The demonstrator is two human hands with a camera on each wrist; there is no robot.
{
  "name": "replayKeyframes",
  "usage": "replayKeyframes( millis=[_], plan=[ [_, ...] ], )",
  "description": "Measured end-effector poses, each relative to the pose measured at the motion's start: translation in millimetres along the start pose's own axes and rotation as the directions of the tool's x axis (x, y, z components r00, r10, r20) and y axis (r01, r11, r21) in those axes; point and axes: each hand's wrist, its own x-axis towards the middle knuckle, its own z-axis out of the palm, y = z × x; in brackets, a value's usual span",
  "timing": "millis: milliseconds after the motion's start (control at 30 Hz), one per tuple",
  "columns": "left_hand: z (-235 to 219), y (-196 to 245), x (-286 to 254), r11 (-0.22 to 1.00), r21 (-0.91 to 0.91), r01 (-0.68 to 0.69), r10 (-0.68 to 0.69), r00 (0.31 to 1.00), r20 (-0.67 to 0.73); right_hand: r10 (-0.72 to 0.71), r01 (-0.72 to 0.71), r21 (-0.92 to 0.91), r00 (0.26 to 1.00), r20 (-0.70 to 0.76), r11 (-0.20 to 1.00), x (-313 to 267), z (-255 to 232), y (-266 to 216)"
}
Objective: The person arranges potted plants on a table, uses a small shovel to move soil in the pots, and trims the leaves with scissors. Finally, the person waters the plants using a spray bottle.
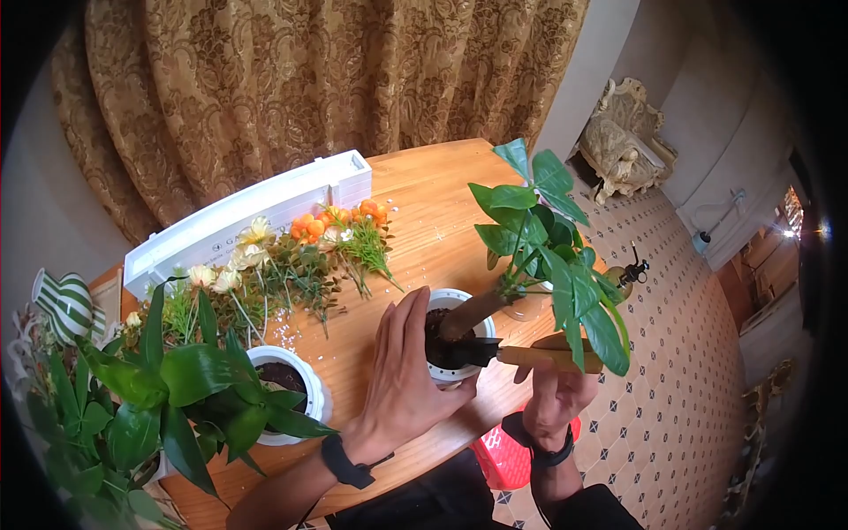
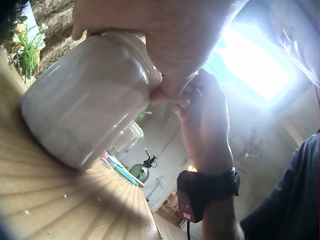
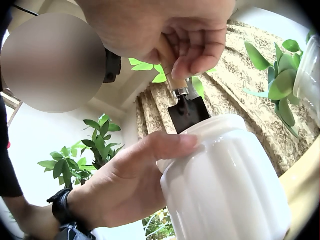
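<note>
A white pot (image 1: 488, 329) of dark soil stands near the table's front edge, with a thick-stemmed leafy plant (image 1: 521, 231) leaning right out of it. The left hand (image 1: 402, 389) holds the pot's side, thumb at the rim, as the right wrist view also shows on the pot (image 3: 225, 185). The right hand (image 1: 561, 389) grips the wooden handle (image 1: 552, 355) of a small trowel; its dark blade (image 3: 188, 114) is at the pot's mouth, the tip hidden behind the rim. In the left wrist view the pot (image 2: 85, 100) stands on the table under the left hand (image 2: 165, 35).
To the left are a second white pot (image 1: 316, 402) with soil and broad-leaved plants (image 1: 181, 380). Artificial flowers (image 1: 252, 256) lie before a long white planter box (image 1: 256, 199). A spray bottle (image 2: 140, 172) stands beyond the pot. A red stool (image 1: 505, 459) is below the table edge.
</note>
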Motion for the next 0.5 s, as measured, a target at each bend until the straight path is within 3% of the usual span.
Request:
replayKeyframes(
  millis=[133, 233, 333, 400, 500],
  plan=[
    [2, 2, -1, 0.996, 0.087, -0.035, 0.043, 0.996, -0.084, 0.006, -0.003, 0.047, 0.999, -0.049, 0.999, -3, 1, 2],
    [1, 5, -1, 0.993, 0.109, -0.034, 0.043, 0.996, -0.082, -0.026, 0.032, -0.185, 0.999, 0.035, 0.982, -11, -6, 11],
    [0, 6, 0, 0.992, 0.124, -0.038, 0.047, 0.996, -0.075, -0.033, 0.044, -0.190, 0.998, 0.058, 0.981, -4, -5, 4],
    [-2, 7, 0, 0.992, 0.117, -0.038, 0.046, 0.997, -0.063, -0.005, 0.005, -0.012, 0.999, 0.033, 1.000, 2, -4, -2],
    [-5, 9, 2, 0.996, 0.084, -0.038, 0.041, 0.999, -0.035, 0.037, -0.032, 0.067, 0.997, -0.067, 0.997, 1, -1, -5]
  ],
)
